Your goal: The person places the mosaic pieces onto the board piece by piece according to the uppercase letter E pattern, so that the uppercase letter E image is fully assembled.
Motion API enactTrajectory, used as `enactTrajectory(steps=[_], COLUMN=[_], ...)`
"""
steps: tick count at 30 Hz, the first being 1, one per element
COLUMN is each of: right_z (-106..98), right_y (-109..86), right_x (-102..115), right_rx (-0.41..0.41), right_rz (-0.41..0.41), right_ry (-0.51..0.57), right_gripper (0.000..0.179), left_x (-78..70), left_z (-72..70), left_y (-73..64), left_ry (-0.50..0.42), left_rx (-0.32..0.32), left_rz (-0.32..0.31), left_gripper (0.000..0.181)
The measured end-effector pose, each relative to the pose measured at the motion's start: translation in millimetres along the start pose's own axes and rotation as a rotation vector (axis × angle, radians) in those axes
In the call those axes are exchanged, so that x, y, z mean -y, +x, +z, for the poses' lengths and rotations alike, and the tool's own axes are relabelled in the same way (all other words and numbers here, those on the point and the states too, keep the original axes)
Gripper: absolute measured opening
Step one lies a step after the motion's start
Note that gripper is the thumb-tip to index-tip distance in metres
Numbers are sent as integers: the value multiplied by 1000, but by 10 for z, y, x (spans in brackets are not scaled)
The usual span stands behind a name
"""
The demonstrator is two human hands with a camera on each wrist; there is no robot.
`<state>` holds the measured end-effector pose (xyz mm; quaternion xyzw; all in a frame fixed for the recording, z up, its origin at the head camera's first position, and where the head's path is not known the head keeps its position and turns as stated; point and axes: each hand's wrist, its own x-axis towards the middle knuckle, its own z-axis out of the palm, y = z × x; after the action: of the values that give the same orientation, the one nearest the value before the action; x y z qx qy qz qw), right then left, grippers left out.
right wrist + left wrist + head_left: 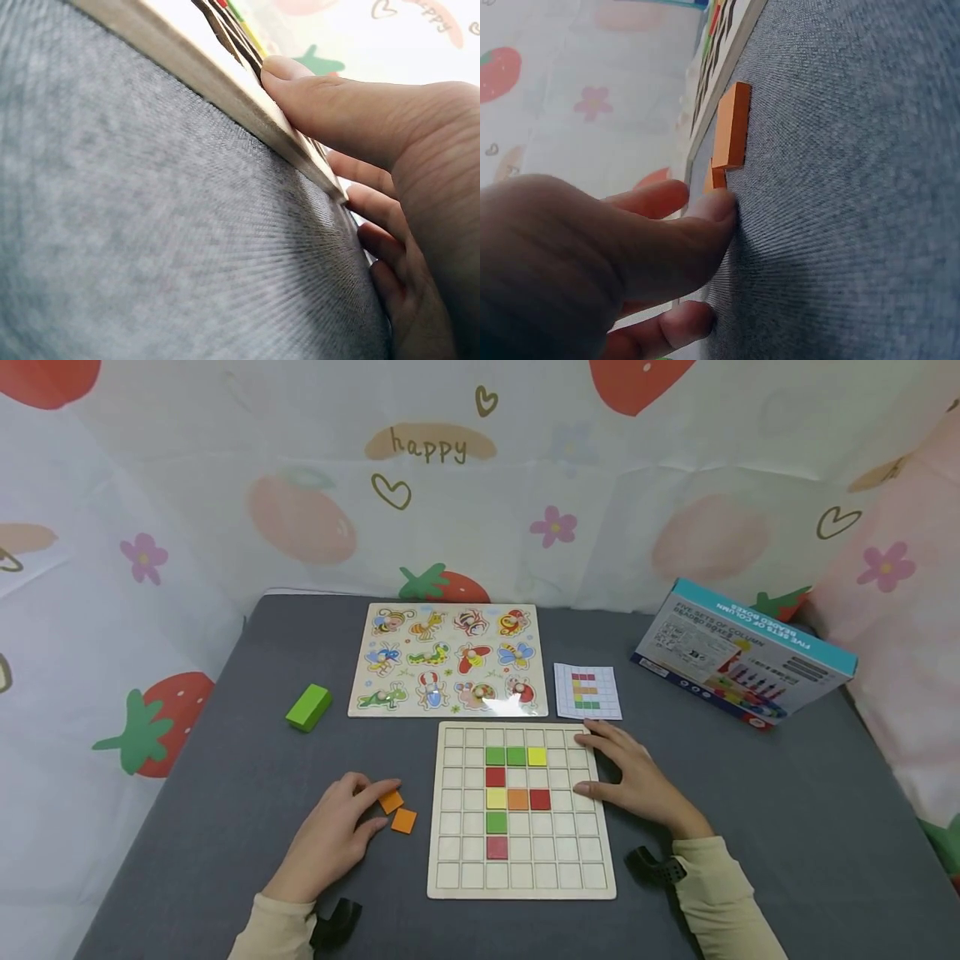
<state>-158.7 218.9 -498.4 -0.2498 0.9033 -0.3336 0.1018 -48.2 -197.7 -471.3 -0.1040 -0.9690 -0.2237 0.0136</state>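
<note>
On the dark cloth, left of the board, lie two orange square tiles. My left hand [330, 835] rests beside them, its index fingertip at the farther orange tile [391, 802] and its thumb a little apart, close to the nearer orange tile [403, 821]. In the left wrist view the nearer orange tile [731, 127] lies flat beyond the thumb. A wooden grid board [555, 877] holds several coloured tiles in its cells, forming an F-like shape. My right hand [637, 781] rests at the board's right edge, thumb and index fingertip on its top, the other fingers by its far corner [341, 196].
Behind the board lies a wooden insect puzzle [450, 677], with a pattern card [607, 681] to its right. A blue-topped box [742, 652] stands at the back right. A green block [308, 707] lies at left. Black wrist straps [336, 925] show at both cuffs.
</note>
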Motion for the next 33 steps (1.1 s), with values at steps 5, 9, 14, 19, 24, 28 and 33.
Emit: enactTrajectory(steps=[5,9,14,19,24,28,33], right_z=[1,4,0,-1,1,11,16], right_y=[5,5,3,8,4,-1,4], right_x=[-3,-4,-1,-6,1,-7,-19], right_rx=[3,0,-7,-10,-6,-5,-15], right_rz=[5,-1,-6,-6,-2,2,-8], right_ry=[-9,-8,-2,3,7,-2,-2], right_gripper=[74,74,74,73,73,73,73], left_x=[0,1,29,47,22,-65,-313], left_z=[17,9,0,6,0,-9,35], left_y=[22,22,15,31,59,107,187], left_ry=[32,35,25,-15,-42,-59,-151], left_rx=[9,13,11,18,25,3,-9], left_rz=[-26,-71,-36,28,17,9,26], left_gripper=[40,35,35,33,31,31,32])
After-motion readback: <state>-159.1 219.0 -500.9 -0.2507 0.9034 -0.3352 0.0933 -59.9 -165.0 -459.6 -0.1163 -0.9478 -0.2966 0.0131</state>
